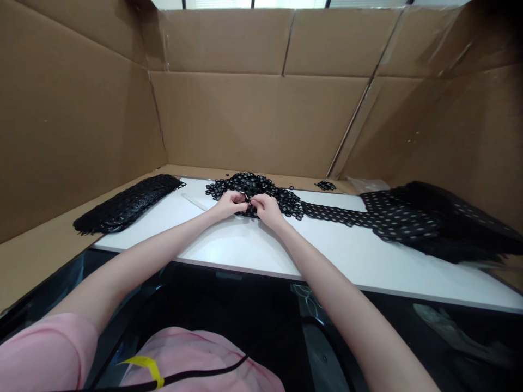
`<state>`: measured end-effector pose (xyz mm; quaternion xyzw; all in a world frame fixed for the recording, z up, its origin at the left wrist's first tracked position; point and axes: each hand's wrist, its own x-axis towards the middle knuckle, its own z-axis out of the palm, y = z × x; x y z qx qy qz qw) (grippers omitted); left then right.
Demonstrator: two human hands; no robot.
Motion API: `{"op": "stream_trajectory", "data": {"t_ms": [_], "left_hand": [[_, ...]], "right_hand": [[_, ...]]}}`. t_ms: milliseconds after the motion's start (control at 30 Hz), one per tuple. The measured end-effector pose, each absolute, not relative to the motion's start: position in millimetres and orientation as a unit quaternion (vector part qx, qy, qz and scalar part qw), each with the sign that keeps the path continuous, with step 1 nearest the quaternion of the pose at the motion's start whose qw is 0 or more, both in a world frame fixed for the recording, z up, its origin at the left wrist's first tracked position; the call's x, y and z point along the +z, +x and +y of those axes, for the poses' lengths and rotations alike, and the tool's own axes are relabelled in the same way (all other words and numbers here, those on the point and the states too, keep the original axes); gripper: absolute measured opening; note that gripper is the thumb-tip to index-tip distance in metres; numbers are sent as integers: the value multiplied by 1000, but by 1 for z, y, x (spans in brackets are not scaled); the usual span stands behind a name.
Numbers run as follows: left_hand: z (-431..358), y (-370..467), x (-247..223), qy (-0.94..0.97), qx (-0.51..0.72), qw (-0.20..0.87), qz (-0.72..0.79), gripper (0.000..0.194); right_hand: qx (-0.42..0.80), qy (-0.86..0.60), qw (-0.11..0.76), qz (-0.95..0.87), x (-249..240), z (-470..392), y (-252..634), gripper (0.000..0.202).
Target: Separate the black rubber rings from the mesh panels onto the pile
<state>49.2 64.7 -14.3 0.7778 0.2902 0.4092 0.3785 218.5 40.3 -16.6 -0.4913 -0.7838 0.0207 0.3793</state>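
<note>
A heap of small black rings [253, 181] lies at the back middle of the white table. At its front edge my left hand [232, 203] and my right hand [265, 207] meet, fingertips almost touching. Both hands are pinched closed, seemingly on a black ring; the piece between them is too small to make out surely. From the right side of the heap runs a flat strip of black rings [341, 213], joined in rows like mesh. It leads into a large folded pile of black ring mesh [412, 215] on the right.
A thick bundle of black strips or rings [131, 204] lies at the left. Near the heap is a thin pale tool or stick [194, 202]. Several loose rings [325, 185] sit behind the strip. Tall cardboard walls [253, 120] enclose the back and sides of the white table [245, 245].
</note>
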Motion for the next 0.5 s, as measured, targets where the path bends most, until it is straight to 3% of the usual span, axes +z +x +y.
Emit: {"op": "stream_trajectory", "data": {"t_ms": [233, 500], "left_hand": [[65, 47, -15, 734, 431, 435, 294, 17], [69, 49, -18, 738, 408, 471, 259, 18]], "right_hand": [[109, -513, 486, -699, -13, 39, 226, 28], [99, -488, 474, -727, -19, 44, 232, 26]]}}
